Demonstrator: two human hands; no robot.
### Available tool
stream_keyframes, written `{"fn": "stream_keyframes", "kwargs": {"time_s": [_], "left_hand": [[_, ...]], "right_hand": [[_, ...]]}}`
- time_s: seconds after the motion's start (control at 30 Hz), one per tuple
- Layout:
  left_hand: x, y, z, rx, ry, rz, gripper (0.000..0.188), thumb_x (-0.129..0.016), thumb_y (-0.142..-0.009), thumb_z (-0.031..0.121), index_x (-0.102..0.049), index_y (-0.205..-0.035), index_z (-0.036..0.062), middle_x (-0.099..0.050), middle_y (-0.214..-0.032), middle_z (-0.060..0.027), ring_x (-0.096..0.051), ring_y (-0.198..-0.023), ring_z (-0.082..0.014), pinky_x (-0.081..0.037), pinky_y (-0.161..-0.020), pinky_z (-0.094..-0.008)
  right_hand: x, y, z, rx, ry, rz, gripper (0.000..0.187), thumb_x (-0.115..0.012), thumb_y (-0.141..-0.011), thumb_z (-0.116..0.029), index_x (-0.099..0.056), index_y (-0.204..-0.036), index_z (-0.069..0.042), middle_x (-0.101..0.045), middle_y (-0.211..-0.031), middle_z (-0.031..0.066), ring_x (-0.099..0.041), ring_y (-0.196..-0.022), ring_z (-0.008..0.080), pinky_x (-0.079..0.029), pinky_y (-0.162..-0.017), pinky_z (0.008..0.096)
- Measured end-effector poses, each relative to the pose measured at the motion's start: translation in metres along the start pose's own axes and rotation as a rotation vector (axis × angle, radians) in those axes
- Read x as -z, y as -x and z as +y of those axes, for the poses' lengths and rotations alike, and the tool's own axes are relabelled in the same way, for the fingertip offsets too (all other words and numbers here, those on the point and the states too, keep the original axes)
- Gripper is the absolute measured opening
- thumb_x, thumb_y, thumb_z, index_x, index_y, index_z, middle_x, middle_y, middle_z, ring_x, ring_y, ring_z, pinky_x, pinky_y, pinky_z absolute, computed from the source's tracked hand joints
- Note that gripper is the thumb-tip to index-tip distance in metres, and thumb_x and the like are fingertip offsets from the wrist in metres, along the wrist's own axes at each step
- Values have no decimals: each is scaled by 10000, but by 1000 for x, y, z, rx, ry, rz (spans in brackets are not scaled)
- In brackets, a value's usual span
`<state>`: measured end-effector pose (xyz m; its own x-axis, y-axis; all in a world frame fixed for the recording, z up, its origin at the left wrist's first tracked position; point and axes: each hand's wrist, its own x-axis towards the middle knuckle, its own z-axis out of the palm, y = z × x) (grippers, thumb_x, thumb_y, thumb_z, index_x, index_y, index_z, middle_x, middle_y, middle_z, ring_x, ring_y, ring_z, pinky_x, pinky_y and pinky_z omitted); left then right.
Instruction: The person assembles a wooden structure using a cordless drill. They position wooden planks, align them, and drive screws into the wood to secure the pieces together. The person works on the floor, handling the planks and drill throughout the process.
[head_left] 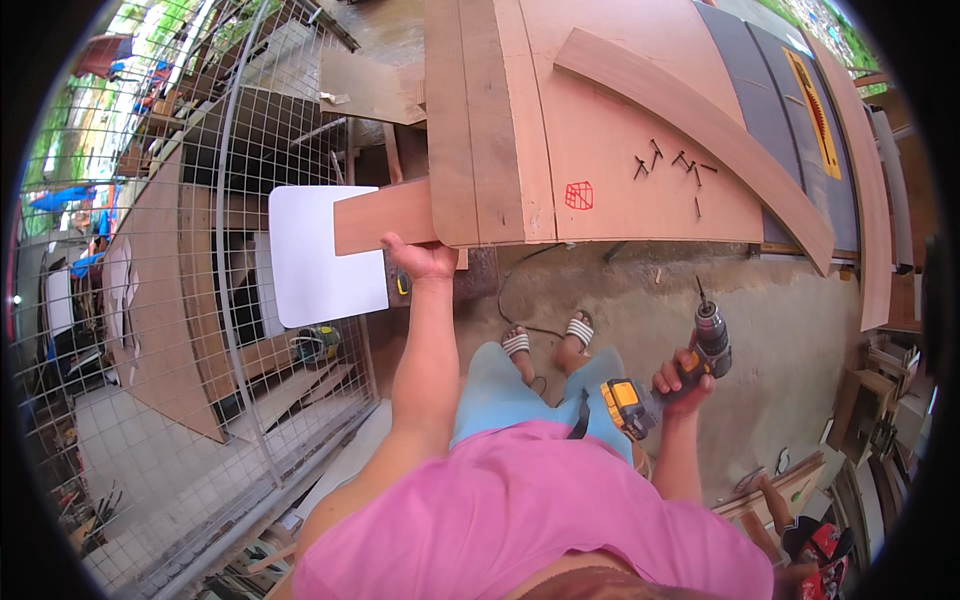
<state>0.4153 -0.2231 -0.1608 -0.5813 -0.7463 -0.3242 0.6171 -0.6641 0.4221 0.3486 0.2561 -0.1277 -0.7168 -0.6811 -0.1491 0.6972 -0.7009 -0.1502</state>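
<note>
In my right hand [688, 382] is a cordless drill [712, 335] with a yellow-and-black battery; its bit points away from me, short of the bench edge. My left hand [424, 260] grips the near edge of a short brown board [375, 215], thumb on it and the other fingers hidden beneath. That board sticks out from the left end of the wooden worktop [590, 110]. Overlapping it is a white panel [315, 290] with rounded corners. Several dark screws [682, 160] lie loose on the worktop, right of a red drawn mark [579, 195].
A long wooden strip [700, 125] lies slantwise across the worktop. Farther right is a yellow slotted insert [812, 115] in a grey surface. Wire mesh [225, 250] stands at my left. A cable [510, 290] runs over the floor near my feet. Another person [815, 545] is at the lower right.
</note>
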Motion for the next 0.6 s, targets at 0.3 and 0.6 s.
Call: {"fn": "stream_keyframes", "kwargs": {"time_s": [0.3,0.6], "left_hand": [[-8,23,-15,224,87,-121,957,-694,-679,713,-427,-1406,151,-528,-1360,-46,-518,-1221,-262,-509,-950,-447],[-1,29,-67,199,234,-417,821,-706,-757,602,-450,-1410,175,-527,-1390,-30,-496,-1251,-237,-423,-1040,-478]], "right_hand": [[70,-17,27,-65,-120,-58,877,-713,-727,-237,-302,-1502,-214,-557,-987,25,-529,-656,194,-454,-628,372],[172,-79,50,-204,-173,-186,786,-715,-746,-265,-378,-1451,-182,-561,-1022,31,-527,-657,197,-439,-621,368]]}}
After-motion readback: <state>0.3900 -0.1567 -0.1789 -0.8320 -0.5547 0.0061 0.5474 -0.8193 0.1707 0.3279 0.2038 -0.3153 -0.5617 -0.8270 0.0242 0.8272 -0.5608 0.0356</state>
